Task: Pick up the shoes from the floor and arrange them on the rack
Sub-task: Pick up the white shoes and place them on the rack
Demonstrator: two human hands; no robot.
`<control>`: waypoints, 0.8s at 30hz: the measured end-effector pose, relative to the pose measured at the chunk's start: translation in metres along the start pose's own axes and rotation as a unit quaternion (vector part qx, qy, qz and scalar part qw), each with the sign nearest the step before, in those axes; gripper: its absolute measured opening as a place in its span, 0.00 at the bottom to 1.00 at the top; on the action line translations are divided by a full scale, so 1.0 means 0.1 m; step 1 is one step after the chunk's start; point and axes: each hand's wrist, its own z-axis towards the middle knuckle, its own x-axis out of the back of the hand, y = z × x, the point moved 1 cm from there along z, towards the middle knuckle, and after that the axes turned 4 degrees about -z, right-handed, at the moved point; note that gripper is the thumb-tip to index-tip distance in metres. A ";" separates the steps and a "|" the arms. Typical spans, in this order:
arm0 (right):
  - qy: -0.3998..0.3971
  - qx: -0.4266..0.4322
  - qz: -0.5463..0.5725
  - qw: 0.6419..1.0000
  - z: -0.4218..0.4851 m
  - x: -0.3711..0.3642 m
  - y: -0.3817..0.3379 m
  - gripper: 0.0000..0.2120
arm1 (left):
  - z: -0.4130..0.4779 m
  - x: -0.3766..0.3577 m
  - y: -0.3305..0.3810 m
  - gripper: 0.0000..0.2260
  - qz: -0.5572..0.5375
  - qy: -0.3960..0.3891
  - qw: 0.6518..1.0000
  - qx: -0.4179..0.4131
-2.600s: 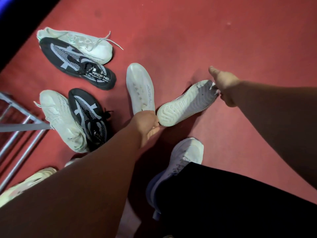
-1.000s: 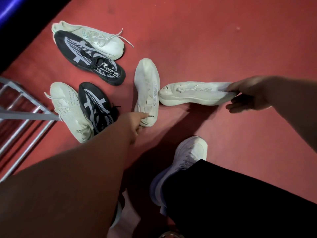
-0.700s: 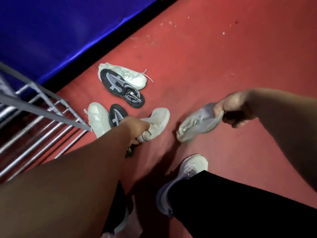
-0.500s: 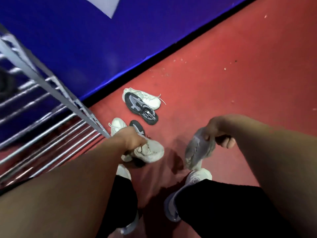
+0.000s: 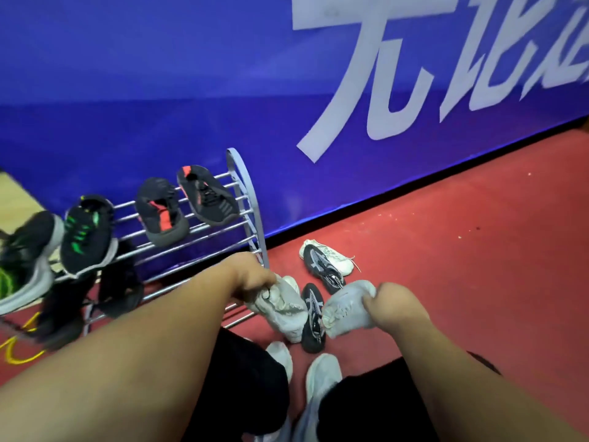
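Note:
My left hand (image 5: pixel 251 277) grips a white shoe (image 5: pixel 282 309) lifted off the floor, close to the right end of the metal rack (image 5: pixel 247 189). My right hand (image 5: pixel 390 306) grips a second white shoe (image 5: pixel 345 309), also in the air, just right of the first. Between them on the red floor lies a black-and-white shoe (image 5: pixel 312 317). Farther back, another black-and-white shoe (image 5: pixel 323 269) lies against a white shoe (image 5: pixel 331 255). The rack's top tier carries two black-and-red shoes (image 5: pixel 161 212) (image 5: pixel 207 196) and black-and-green shoes (image 5: pixel 87 234).
A blue wall banner with white lettering (image 5: pixel 382 74) runs behind the rack. Dark shoes (image 5: pixel 119 282) sit on a lower tier. My own white shoes (image 5: pixel 322 378) and black trouser legs fill the bottom middle. Red floor stretches to the right.
Both hands took hold of the two white shoes on the floor and lifted them. My view rose from the floor to the rack and wall, and the two shoes came closer together.

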 end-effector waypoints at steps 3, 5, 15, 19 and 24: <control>0.020 0.052 0.005 0.998 -0.12 -0.06 -0.13 0.13 | -0.23 0.16 -0.11 0.12 -0.003 0.013 1.000 0.021; 0.019 0.080 0.014 0.997 -0.12 -0.07 -0.21 0.11 | -0.37 0.27 -0.21 0.10 0.017 0.032 0.999 0.040; 0.011 0.086 0.222 0.971 -0.10 -0.08 -0.87 0.21 | -0.72 0.60 -0.99 0.08 -0.081 -0.007 0.980 0.181; 0.020 0.084 0.337 0.937 -0.17 -0.07 -1.28 0.24 | -0.95 0.69 -1.42 0.09 -0.126 -0.043 0.960 0.248; -0.093 0.002 0.559 0.824 -0.32 -0.16 -1.73 0.11 | -1.24 0.86 -1.77 0.11 -0.134 -0.076 0.942 0.300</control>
